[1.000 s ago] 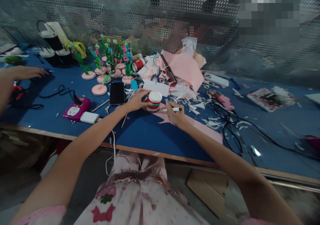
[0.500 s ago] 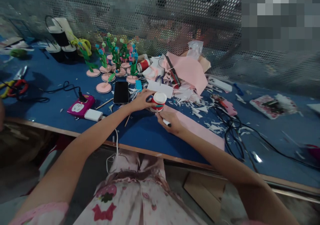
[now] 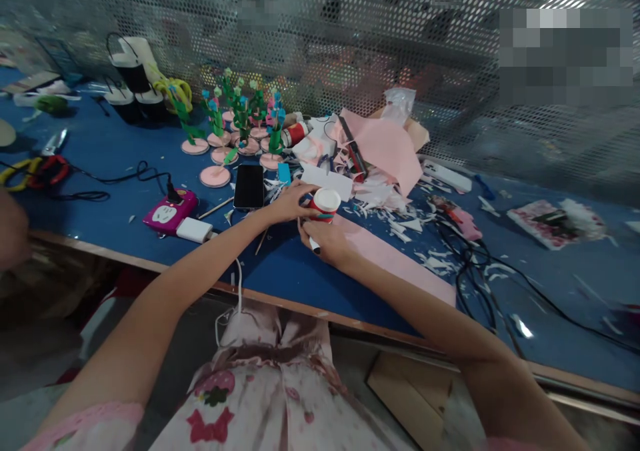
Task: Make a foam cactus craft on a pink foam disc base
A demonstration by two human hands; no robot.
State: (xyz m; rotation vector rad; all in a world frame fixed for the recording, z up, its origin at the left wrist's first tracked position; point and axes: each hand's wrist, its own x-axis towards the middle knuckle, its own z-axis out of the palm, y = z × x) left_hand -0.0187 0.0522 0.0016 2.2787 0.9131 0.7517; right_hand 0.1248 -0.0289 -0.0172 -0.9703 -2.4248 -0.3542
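Steadying the red, white-topped tub (image 3: 327, 203) near the middle of the worktop (image 3: 280, 274), left hand (image 3: 290, 203) curved round its left side, fingers behind and thumb in front. Holding a marker (image 3: 314, 245) in the narrow curl of the right hand (image 3: 327, 239), close against the tub's near side, black end toward the worktop's near edge. Cannot see the writing tip or any drawn line behind the fingers.

Looks, by judgement, like tracing round the tub's foot, at the left end of a pink sheet (image 3: 400, 257); cannot tell how much of the foot rests on it. Probably calls next for guiding the marker farther round, pressing the tub down against sliding, and lifting left fingers out of the way.

Just behind, a white card (image 3: 327, 181), then heaped pink paper (image 3: 387, 147) by the worktop's far edge. To the left, a black phone (image 3: 249, 187) and a purple power adaptor (image 3: 167, 214) toward the near edge; farther back, paper flowers (image 3: 243, 121) on pink discs (image 3: 215, 176). To the right, white scraps (image 3: 400, 227) and black cables (image 3: 467, 257). Toward the left end, scissors (image 3: 49, 151).
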